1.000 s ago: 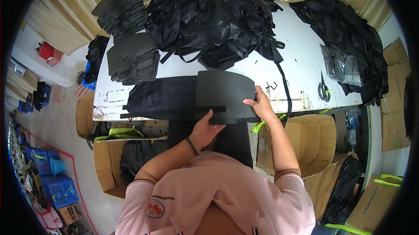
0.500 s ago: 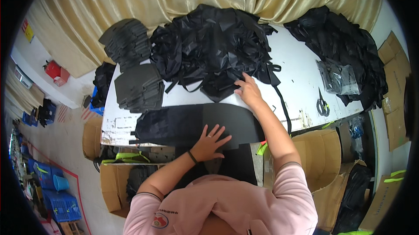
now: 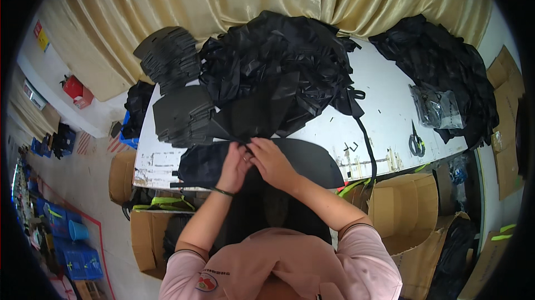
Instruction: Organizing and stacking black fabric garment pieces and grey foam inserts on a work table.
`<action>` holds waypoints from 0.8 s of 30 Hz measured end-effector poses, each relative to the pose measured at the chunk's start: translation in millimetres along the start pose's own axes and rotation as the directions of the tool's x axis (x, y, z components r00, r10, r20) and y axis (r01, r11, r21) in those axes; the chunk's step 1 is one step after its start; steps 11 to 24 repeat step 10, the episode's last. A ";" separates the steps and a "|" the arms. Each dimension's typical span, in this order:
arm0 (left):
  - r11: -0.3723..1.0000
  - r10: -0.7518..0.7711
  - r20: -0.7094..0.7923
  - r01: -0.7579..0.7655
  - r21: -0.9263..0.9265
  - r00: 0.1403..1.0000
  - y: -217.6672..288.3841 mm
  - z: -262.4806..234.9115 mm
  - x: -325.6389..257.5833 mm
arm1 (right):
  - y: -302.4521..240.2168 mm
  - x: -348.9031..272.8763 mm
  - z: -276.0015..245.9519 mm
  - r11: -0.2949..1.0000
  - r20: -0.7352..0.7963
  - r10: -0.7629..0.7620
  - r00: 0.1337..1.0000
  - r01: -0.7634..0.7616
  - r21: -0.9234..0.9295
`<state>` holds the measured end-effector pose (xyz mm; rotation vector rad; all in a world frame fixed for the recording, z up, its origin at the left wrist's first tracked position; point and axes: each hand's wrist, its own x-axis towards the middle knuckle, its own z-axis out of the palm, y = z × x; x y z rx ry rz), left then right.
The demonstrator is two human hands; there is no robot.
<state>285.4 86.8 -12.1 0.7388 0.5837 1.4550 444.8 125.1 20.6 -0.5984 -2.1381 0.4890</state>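
The fingers of both hands are meeting at the near edge of the bench point(image 3: 384, 116), curled and pinching the top edge of a black fabric piece point(image 3: 206, 162) where it joins a flat black panel point(image 3: 312, 161). The left hand point(image 3: 235, 167) is bearing down on the fabric piece, a dark band showing at its wrist, while the right hand point(image 3: 271, 162) is lying just beside it, touching it, with the fingers bent over the same spot. The fabric piece and the panel are lying on the front of the bench, directly before the person, partly hanging over the edge.

Behind them a large heap of black bags and straps point(image 3: 278, 71) is covering the middle of the bench. To its left, stacks of black panels point(image 3: 184, 116) are sitting. A second heap of black fabric point(image 3: 440, 71) is lying at the far right, with a clear plastic bag point(image 3: 432, 108) holding dark parts beside it and scissors point(image 3: 415, 143) near the front edge.

Below the bench, an open cardboard box point(image 3: 398, 202) is standing at the right; its contents cannot be made out. Another cardboard box point(image 3: 147, 233) at the left is holding dark material.
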 end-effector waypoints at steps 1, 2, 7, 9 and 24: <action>0.997 -0.007 -0.107 0.014 0.070 0.994 11.8 4.3 1.4 | -13.0 -4.9 2.8 1.000 0.009 -0.020 1.000 0.020 -0.003; 0.990 -0.003 -0.210 0.033 0.140 0.978 20.9 6.0 3.8 | -22.3 -6.6 4.1 0.999 0.015 -0.045 0.999 0.045 -0.006; 0.621 0.387 -0.160 -0.128 0.773 0.908 53.1 -1.7 -4.5 | -28.6 -3.4 -11.5 0.986 0.145 -0.067 0.987 0.043 0.159; -0.055 0.523 0.210 -0.214 0.975 0.826 71.4 10.2 -13.2 | -35.1 21.1 -36.3 0.988 -0.038 0.018 0.999 -0.012 0.156; -0.249 0.412 0.188 -0.089 0.964 0.891 81.2 13.2 -21.0 | -39.1 35.9 -50.0 0.991 -0.058 0.010 0.998 -0.002 0.134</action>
